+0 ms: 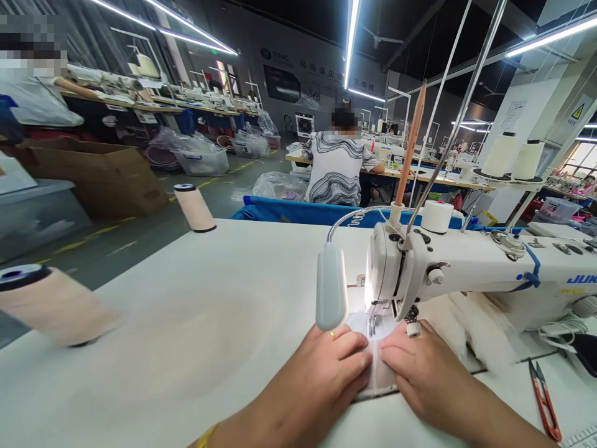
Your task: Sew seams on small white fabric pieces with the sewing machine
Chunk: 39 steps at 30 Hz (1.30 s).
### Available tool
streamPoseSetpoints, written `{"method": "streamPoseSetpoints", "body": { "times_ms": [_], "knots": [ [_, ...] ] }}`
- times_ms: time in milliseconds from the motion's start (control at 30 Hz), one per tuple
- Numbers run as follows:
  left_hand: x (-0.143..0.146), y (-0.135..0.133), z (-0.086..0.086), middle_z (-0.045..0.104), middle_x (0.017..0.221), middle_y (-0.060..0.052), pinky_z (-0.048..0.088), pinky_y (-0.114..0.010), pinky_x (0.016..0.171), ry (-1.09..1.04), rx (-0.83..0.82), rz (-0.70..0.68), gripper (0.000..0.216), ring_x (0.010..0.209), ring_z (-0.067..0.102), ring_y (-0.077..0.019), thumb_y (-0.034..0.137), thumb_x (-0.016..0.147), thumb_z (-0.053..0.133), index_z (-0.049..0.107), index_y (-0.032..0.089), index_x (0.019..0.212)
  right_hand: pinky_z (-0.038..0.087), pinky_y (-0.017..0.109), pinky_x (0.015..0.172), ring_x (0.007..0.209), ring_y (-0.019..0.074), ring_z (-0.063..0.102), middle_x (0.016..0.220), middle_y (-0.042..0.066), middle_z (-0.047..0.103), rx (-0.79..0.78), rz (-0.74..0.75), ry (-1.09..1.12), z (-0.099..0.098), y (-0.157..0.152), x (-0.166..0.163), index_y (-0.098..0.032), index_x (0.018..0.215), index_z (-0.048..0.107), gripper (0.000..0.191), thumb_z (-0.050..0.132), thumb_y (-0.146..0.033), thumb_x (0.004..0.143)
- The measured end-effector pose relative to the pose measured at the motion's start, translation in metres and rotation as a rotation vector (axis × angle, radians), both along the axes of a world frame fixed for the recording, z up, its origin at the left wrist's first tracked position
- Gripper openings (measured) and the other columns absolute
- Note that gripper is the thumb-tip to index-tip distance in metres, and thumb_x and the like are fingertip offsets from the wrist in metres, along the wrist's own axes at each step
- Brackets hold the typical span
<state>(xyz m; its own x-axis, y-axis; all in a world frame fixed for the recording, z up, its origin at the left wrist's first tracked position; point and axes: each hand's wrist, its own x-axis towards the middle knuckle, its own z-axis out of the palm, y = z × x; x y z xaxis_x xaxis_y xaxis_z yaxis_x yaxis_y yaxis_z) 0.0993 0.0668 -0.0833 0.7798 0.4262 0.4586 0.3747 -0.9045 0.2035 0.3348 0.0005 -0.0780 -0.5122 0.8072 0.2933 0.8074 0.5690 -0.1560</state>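
A white sewing machine (448, 264) reaches in from the right, its needle and presser foot (373, 325) lit from close by. Under the foot lies thin white fabric (375, 367), with a seam or fold line running toward me. My left hand (331, 361) presses and grips the fabric's left side, fingers bent and close together. On the other side my right hand (415, 358) has its fingertips together on the fabric, just below the machine head. Between both hands a narrow strip of fabric shows. The grey lamp (331, 286) partly overlaps my left fingers.
Red-handled thread snips (545, 401) and a ruler (581, 437) lie at the right. Pale thread cones (196, 210) stand at the table's left edge. Pale fluffy material (485, 330) is behind my right hand. Another person (338, 165) sits ahead, facing away.
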Motion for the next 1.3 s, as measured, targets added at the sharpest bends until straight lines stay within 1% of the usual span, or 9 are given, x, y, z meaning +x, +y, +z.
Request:
{"method": "streamPoseSetpoints", "body": {
  "times_ms": [67, 133, 267, 367, 567, 733, 833, 1000, 1300],
  "knots": [
    [-0.001, 0.0, 0.007, 0.077, 0.104, -0.004, 0.048, -0.043, 0.083, 0.03, -0.027, -0.001, 0.02, 0.093, 0.069, -0.026, 0.008, 0.097, 0.054, 0.069, 0.023, 0.095, 0.045, 0.039, 0.089, 0.095, 0.0259, 0.061, 0.102, 0.004, 0.075, 0.009, -0.004, 0.007, 0.002, -0.001, 0.0, -0.025, 0.109, 0.067, 0.027, 0.058, -0.005, 0.093],
    [-0.002, 0.0, 0.008, 0.076, 0.104, -0.005, 0.048, -0.043, 0.082, 0.016, -0.039, -0.014, 0.024, 0.093, 0.068, -0.0255, 0.008, 0.098, 0.05, 0.069, 0.022, 0.093, 0.045, 0.039, 0.089, 0.095, 0.0261, 0.061, 0.103, 0.005, 0.075, 0.011, 0.01, 0.014, 0.006, -0.004, -0.001, -0.025, 0.111, 0.068, 0.026, 0.057, -0.008, 0.095],
    [-0.003, -0.002, -0.003, 0.071, 0.092, -0.004, 0.046, -0.041, 0.079, -0.052, -0.047, -0.032, 0.032, 0.083, 0.063, -0.023, 0.006, 0.1, 0.044, 0.067, 0.023, 0.086, 0.044, 0.038, 0.087, 0.091, 0.0243, 0.061, 0.1, 0.004, 0.074, -0.008, 0.062, 0.018, 0.017, -0.009, -0.004, -0.025, 0.103, 0.068, 0.015, 0.055, -0.017, 0.103],
    [-0.004, -0.004, -0.01, 0.066, 0.087, -0.003, 0.043, -0.039, 0.075, -0.067, -0.032, -0.027, 0.031, 0.079, 0.059, -0.0233, 0.005, 0.098, 0.046, 0.068, 0.024, 0.087, 0.043, 0.038, 0.086, 0.089, 0.0229, 0.061, 0.096, 0.003, 0.074, -0.031, 0.066, 0.005, 0.022, -0.01, -0.004, -0.024, 0.094, 0.066, 0.015, 0.055, -0.02, 0.105],
    [-0.001, -0.006, -0.012, 0.072, 0.09, -0.001, 0.042, -0.04, 0.08, -0.138, 0.035, -0.13, 0.031, 0.081, 0.06, -0.0231, 0.0, 0.093, 0.05, 0.068, 0.025, 0.089, 0.041, 0.038, 0.086, 0.089, 0.0223, 0.061, 0.096, 0.002, 0.073, -0.023, 0.065, -0.009, 0.018, -0.01, -0.002, -0.023, 0.093, 0.064, 0.015, 0.056, -0.019, 0.104],
    [-0.003, -0.003, -0.015, 0.072, 0.087, -0.001, 0.041, -0.041, 0.079, -0.104, 0.056, -0.093, 0.028, 0.08, 0.061, -0.0231, 0.0, 0.087, 0.054, 0.068, 0.025, 0.09, 0.04, 0.039, 0.081, 0.087, 0.0233, 0.058, 0.092, 0.002, 0.072, 0.004, 0.017, -0.05, 0.012, -0.008, -0.004, -0.023, 0.089, 0.06, 0.015, 0.055, -0.019, 0.102],
    [-0.005, -0.001, -0.012, 0.075, 0.091, -0.003, 0.042, -0.043, 0.078, -0.039, 0.061, -0.073, 0.024, 0.081, 0.063, -0.0241, 0.003, 0.082, 0.058, 0.066, 0.024, 0.091, 0.04, 0.039, 0.082, 0.089, 0.024, 0.059, 0.093, 0.002, 0.072, 0.002, -0.013, -0.054, 0.01, -0.006, -0.006, -0.023, 0.092, 0.06, 0.01, 0.058, -0.019, 0.101],
    [-0.006, 0.002, -0.007, 0.078, 0.095, -0.004, 0.043, -0.044, 0.078, -0.007, 0.065, -0.058, 0.029, 0.083, 0.066, -0.0257, 0.001, 0.076, 0.058, 0.066, 0.023, 0.093, 0.041, 0.041, 0.085, 0.095, 0.0249, 0.063, 0.102, 0.003, 0.076, 0.017, 0.006, -0.026, 0.008, -0.005, -0.008, -0.023, 0.101, 0.063, 0.01, 0.059, -0.014, 0.099],
    [-0.002, 0.003, 0.01, 0.078, 0.095, -0.004, 0.048, -0.043, 0.081, -0.029, 0.044, -0.057, 0.032, 0.086, 0.069, -0.0252, -0.002, 0.082, 0.053, 0.07, 0.021, 0.096, 0.042, 0.041, 0.086, 0.097, 0.0265, 0.064, 0.105, 0.005, 0.075, 0.068, -0.044, 0.003, 0.0, 0.002, -0.008, -0.021, 0.097, 0.063, 0.011, 0.059, -0.012, 0.101]
  ]
}}
